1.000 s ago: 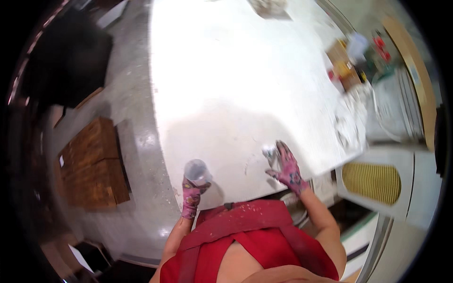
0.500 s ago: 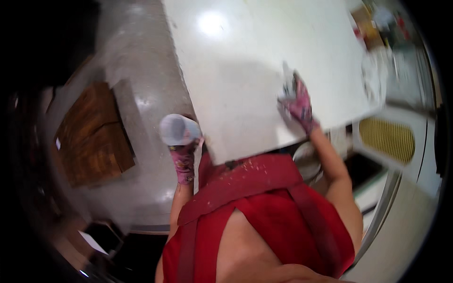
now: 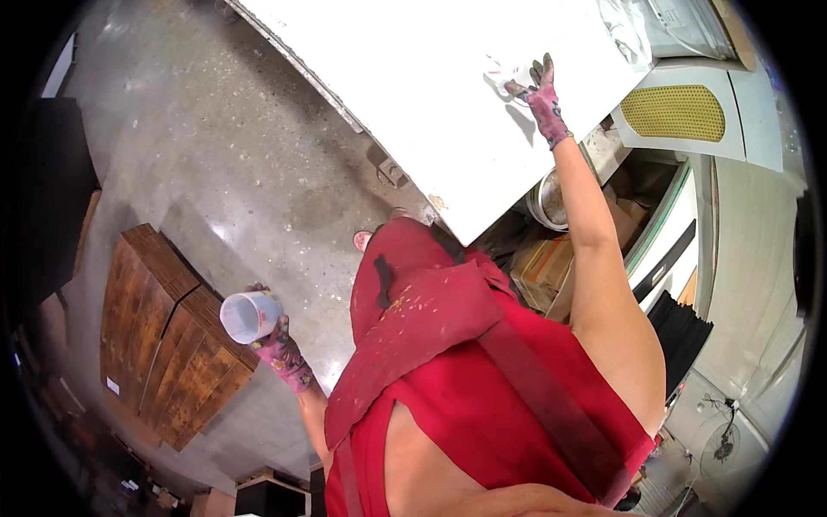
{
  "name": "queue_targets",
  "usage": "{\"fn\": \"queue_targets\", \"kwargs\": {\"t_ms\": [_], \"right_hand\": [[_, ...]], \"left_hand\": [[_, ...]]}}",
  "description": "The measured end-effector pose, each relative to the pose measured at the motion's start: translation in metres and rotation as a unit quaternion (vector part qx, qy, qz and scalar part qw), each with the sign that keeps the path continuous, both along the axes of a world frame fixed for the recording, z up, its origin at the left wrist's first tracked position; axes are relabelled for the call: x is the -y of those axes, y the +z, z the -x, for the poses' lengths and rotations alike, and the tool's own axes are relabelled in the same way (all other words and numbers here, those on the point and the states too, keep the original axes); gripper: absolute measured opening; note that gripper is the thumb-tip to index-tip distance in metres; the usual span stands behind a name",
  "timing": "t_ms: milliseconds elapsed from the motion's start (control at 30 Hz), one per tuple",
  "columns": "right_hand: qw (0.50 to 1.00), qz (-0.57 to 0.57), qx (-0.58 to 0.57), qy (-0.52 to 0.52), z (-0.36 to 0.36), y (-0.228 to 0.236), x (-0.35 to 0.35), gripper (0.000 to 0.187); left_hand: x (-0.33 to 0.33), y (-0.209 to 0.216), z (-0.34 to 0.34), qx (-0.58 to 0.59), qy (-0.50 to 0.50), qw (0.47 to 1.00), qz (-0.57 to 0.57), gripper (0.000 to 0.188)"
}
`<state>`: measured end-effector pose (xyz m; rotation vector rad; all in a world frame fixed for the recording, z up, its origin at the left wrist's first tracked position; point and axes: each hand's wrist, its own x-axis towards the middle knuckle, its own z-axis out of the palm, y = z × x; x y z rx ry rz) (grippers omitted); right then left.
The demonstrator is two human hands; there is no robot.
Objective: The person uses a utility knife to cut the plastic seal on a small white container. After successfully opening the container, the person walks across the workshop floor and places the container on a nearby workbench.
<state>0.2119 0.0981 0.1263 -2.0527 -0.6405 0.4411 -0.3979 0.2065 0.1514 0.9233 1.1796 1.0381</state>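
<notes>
My left hand (image 3: 281, 347), in a pink patterned glove with dark fingers, is wrapped round a translucent white plastic cup (image 3: 250, 317). The cup is tilted with its mouth towards me, beside my body above the floor. Stretched forward over the white tabletop (image 3: 431, 112), my right hand (image 3: 544, 102) wears a matching glove. Its thumb and fingers straddle a pale, see-through plastic thing (image 3: 498, 74) with a small red mark, cup-like in outline. Glare washes out its shape. A shadow falls on the tabletop beside this hand.
Stacked brown wooden boards (image 3: 168, 336) stand on the floor to the left. Under the table's right side are a white bucket (image 3: 550, 200) and a cardboard box (image 3: 543, 267). A white panel with yellow mesh (image 3: 674, 114) and a crumpled plastic bag (image 3: 627, 33) are at the right.
My left hand has moved the cup left and towards me, away from the table edge. The view has turned; my right hand stays over the tabletop with the pale plastic thing.
</notes>
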Motion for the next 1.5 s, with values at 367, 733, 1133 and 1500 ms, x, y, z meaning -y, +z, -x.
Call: {"fn": "queue_targets", "kwargs": {"t_ms": [367,733,1133,1500], "right_hand": [[0.899,-0.358,-0.252,-0.001,-0.045,0.033,0.152,0.059],[0.937,-0.247,-0.182,-0.170,-0.051,0.132,0.440,0.054],[0.990,0.029,0.122,0.067,0.116,0.184,0.401,0.052],[0.926,0.062,0.369,-0.044,0.160,0.072,0.580,0.036]], "left_hand": [[-0.023,0.116,-0.110,-0.004,-0.159,0.962,-0.222,0.090],[0.170,0.193,-0.126,0.107,-0.169,0.961,-0.190,0.085],[0.291,0.203,-0.133,-0.024,-0.229,0.963,-0.141,0.061],[0.297,0.191,-0.096,-0.112,-0.246,0.959,-0.088,0.050]]}}
